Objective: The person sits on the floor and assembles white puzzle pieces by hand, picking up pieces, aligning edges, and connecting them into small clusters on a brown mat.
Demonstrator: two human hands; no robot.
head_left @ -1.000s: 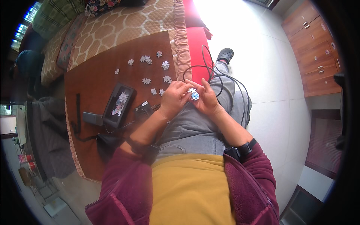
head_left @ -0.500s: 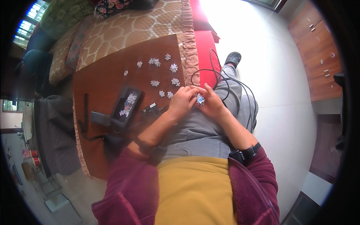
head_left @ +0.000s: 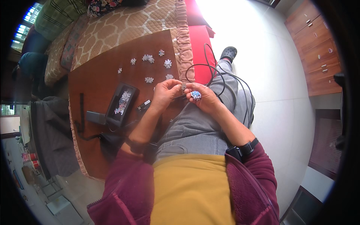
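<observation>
My right hand [head_left: 207, 100] curls around a small stack of blue and white jigsaw pieces [head_left: 195, 95], which rests against its palm and fingers. Close beside it, my left hand [head_left: 165, 96] pinches a greyish jigsaw piece [head_left: 183, 86] between thumb and fingertips, touching or nearly touching the right fingertips. Beyond both hands, several pale jigsaw pieces, single and in small clusters [head_left: 168, 63], lie scattered on the brown tabletop [head_left: 93, 77]. My left hand and forearm cover part of that surface. More loose pieces [head_left: 123, 102] fill an open black box [head_left: 116, 120] left of my left forearm.
A dark grey block [head_left: 96, 117] lies left of the box, and a small black device with a white label [head_left: 144, 105] to its right. Black cables [head_left: 225, 77] loop over my right leg. A patterned quilt [head_left: 131, 20] borders the table's far side.
My hands have shifted slightly left. The left hand has drawn away from the stack in my right palm, and a single piece now shows between the fingertips.
</observation>
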